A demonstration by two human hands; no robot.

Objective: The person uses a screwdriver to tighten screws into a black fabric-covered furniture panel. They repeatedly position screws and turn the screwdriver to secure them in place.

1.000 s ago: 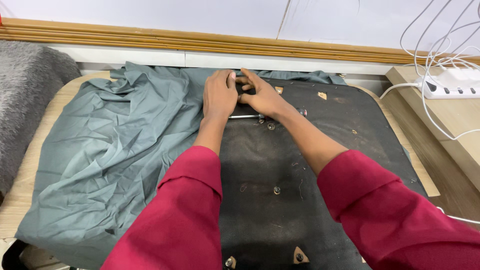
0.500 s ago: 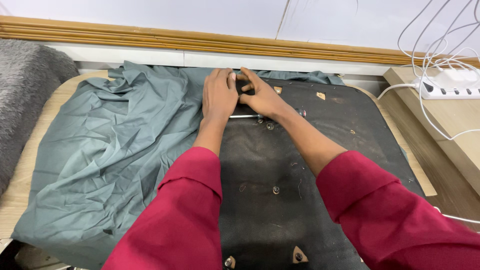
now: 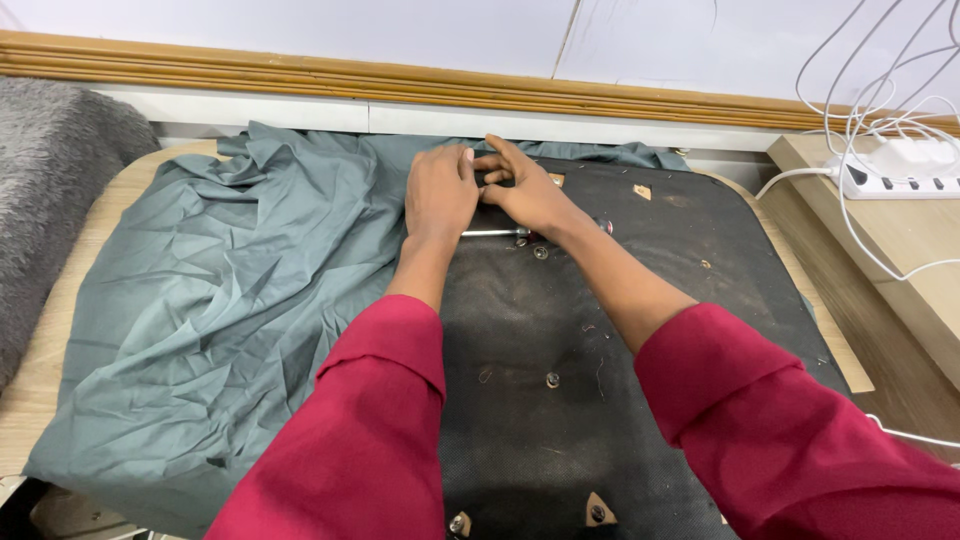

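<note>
1 grey-green cloth (image 3: 220,310) covers the left of 1 black board (image 3: 600,340), with 1 metal rod (image 3: 490,233) lying just near the hands. 2 hands meet at the board's far edge: the left hand (image 3: 440,195) presses flat on the cloth's edge, the right hand (image 3: 525,190) touches it, fingers spread forward.

My left hand (image 3: 440,192) and right hand (image 3: 530,190) meet at the far edge of the seat panel (image 3: 620,330), cloth (image 3: 220,290) draped over its left half, screwdriver (image 3: 495,233) just behind my wrists, power strip (image 3: 900,170) on the shelf far right.
</note>
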